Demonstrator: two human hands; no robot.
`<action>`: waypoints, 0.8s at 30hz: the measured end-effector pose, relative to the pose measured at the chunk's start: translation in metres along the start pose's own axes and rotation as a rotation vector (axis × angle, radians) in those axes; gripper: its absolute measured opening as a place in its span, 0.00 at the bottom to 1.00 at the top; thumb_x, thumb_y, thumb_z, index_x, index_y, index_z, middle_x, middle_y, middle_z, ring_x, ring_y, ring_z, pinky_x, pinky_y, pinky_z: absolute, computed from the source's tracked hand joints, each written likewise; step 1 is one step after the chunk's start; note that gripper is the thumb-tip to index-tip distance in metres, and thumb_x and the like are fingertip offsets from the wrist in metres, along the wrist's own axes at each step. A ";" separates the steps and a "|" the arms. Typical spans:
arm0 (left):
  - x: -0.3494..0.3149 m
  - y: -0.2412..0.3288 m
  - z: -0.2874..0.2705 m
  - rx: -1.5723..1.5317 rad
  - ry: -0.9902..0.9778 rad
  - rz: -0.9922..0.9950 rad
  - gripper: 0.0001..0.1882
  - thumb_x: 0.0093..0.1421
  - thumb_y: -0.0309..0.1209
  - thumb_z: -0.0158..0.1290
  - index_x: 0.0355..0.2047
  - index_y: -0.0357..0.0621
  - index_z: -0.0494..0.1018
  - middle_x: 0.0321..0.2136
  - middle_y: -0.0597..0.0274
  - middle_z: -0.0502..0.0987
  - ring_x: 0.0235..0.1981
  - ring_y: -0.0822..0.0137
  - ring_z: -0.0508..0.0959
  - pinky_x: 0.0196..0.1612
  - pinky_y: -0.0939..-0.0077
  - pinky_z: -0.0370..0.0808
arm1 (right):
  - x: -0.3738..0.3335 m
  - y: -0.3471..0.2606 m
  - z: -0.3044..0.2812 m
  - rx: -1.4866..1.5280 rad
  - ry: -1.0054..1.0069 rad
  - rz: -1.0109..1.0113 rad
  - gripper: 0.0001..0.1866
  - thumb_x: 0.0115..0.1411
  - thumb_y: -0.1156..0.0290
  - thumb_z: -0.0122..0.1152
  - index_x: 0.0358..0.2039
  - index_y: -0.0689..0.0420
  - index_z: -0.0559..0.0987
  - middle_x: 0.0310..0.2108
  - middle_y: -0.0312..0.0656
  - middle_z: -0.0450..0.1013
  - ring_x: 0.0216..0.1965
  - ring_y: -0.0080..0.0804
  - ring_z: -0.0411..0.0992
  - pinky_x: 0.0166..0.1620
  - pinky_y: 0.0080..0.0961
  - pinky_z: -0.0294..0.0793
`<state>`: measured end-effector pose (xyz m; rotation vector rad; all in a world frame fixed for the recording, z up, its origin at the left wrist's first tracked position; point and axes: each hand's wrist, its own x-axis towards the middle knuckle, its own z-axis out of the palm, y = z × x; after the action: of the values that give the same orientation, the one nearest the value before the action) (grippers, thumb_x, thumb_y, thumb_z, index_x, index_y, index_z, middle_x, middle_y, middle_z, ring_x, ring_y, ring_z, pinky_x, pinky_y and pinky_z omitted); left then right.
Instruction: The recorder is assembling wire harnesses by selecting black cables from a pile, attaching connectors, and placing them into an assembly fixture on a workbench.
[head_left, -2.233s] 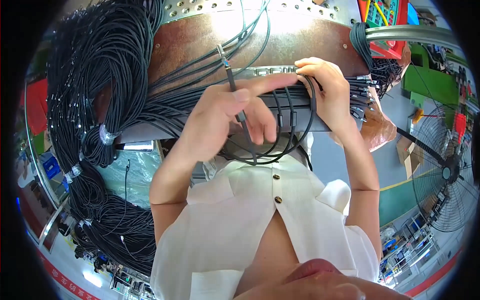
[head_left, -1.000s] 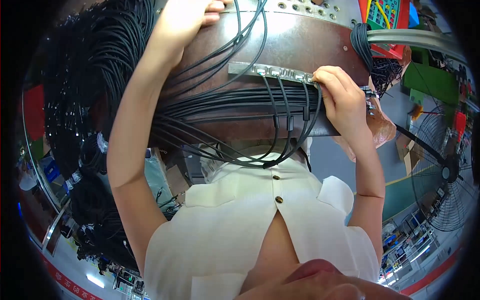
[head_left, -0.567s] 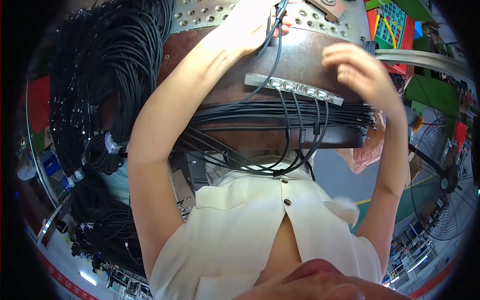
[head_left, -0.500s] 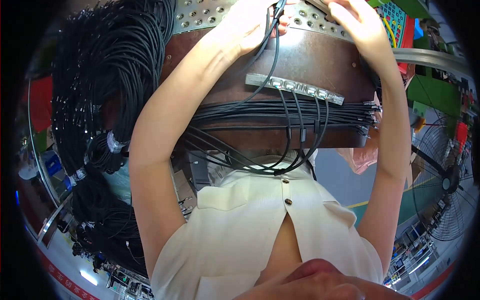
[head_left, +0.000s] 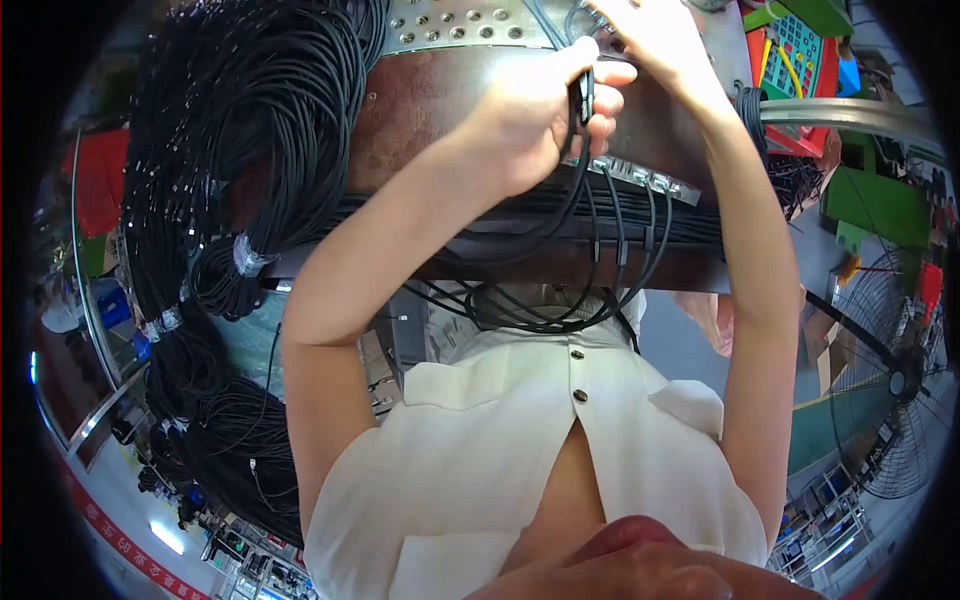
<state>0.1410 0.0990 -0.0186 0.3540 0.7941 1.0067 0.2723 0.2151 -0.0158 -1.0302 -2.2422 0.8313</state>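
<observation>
My left hand [head_left: 550,115] is closed round a black cable [head_left: 586,100], with a thicker dark piece showing between thumb and fingers. It is above the brown bench, just behind a metal strip with sockets [head_left: 650,180]. Several black cables are plugged into that strip and curve down toward my waist. My right hand [head_left: 665,45] is at the top edge, farther away than the left, its fingers bent together beside a thin looped cable [head_left: 578,18]. What those fingertips pinch is cut off and too small to make out. A bundle of black cables [head_left: 690,225] lies along the bench's near edge, partly behind my left forearm.
Large hanks of black cable [head_left: 290,130] hang at the left, tied with clear wrap [head_left: 248,256]. A metal plate with round studs [head_left: 455,32] lies at the back. A red tray [head_left: 810,85], a curved metal rail [head_left: 850,112] and a fan [head_left: 890,375] are on the right.
My left hand has come nearer and to the right with the cable, now covering part of the socket strip. My right hand has shifted left, and the whole view has moved slightly.
</observation>
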 end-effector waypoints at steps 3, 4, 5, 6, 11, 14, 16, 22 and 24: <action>-0.028 0.000 -0.028 -0.141 -0.080 -0.151 0.14 0.70 0.36 0.36 0.27 0.47 0.62 0.13 0.76 0.57 0.09 0.81 0.56 0.14 0.86 0.54 | -0.015 0.031 0.022 0.198 0.207 -0.163 0.13 0.63 0.65 0.53 0.40 0.60 0.78 0.35 0.47 0.75 0.39 0.38 0.73 0.45 0.31 0.71; -0.051 0.013 -0.030 -0.005 0.081 -0.050 0.14 0.70 0.35 0.35 0.27 0.47 0.62 0.12 0.75 0.57 0.09 0.81 0.55 0.13 0.86 0.52 | -0.020 0.042 0.017 0.193 0.215 -0.155 0.13 0.63 0.65 0.53 0.40 0.60 0.78 0.35 0.47 0.75 0.39 0.38 0.73 0.45 0.31 0.71; -0.072 0.033 -0.049 -0.173 -0.024 0.040 0.14 0.70 0.35 0.36 0.26 0.47 0.61 0.12 0.74 0.57 0.09 0.80 0.55 0.14 0.84 0.55 | -0.027 0.058 0.007 -0.040 0.080 -0.026 0.15 0.64 0.61 0.51 0.40 0.57 0.79 0.30 0.42 0.76 0.37 0.34 0.74 0.45 0.27 0.70; -0.093 0.055 -0.076 -0.216 -0.050 0.208 0.14 0.70 0.34 0.38 0.25 0.47 0.62 0.13 0.73 0.59 0.09 0.78 0.57 0.16 0.81 0.60 | -0.037 0.073 -0.002 -0.271 -0.056 0.111 0.18 0.65 0.56 0.48 0.39 0.54 0.81 0.24 0.38 0.77 0.35 0.30 0.75 0.46 0.22 0.70; -0.170 0.143 -0.166 0.689 0.858 0.399 0.31 0.70 0.50 0.30 0.45 0.31 0.71 0.35 0.51 0.79 0.34 0.67 0.80 0.39 0.76 0.76 | -0.067 0.030 0.002 -0.682 0.212 -0.396 0.18 0.57 0.59 0.60 0.46 0.53 0.78 0.40 0.42 0.75 0.44 0.39 0.72 0.48 0.30 0.70; -0.153 0.119 -0.162 0.870 0.678 0.072 0.34 0.70 0.52 0.29 0.43 0.32 0.75 0.29 0.53 0.81 0.29 0.70 0.81 0.35 0.83 0.77 | -0.109 0.017 0.010 -0.472 0.293 -0.179 0.19 0.53 0.63 0.64 0.45 0.53 0.76 0.39 0.44 0.73 0.43 0.42 0.71 0.47 0.35 0.71; -0.130 0.067 -0.107 0.892 0.269 0.040 0.33 0.70 0.51 0.31 0.43 0.32 0.75 0.30 0.53 0.81 0.26 0.70 0.81 0.31 0.86 0.76 | -0.145 0.005 0.018 -0.347 0.025 -0.110 0.18 0.51 0.62 0.65 0.43 0.53 0.78 0.36 0.40 0.73 0.41 0.39 0.71 0.43 0.33 0.71; -0.059 -0.056 -0.032 0.677 -0.066 -0.157 0.23 0.69 0.43 0.41 0.46 0.32 0.71 0.36 0.55 0.79 0.35 0.69 0.79 0.41 0.77 0.76 | -0.148 -0.006 0.023 -0.265 0.112 -0.088 0.11 0.53 0.67 0.64 0.37 0.53 0.80 0.32 0.38 0.73 0.34 0.36 0.72 0.37 0.32 0.72; -0.058 -0.083 -0.003 0.358 -0.080 0.056 0.20 0.67 0.43 0.46 0.40 0.35 0.73 0.30 0.61 0.78 0.31 0.75 0.77 0.38 0.79 0.74 | -0.126 -0.013 0.011 -0.132 0.055 -0.102 0.09 0.56 0.73 0.61 0.38 0.58 0.80 0.34 0.44 0.75 0.38 0.44 0.73 0.41 0.30 0.72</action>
<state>0.1732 0.0063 -0.0459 0.7227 0.8964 0.8948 0.3303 0.1048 -0.0397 -0.9754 -2.3070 0.6119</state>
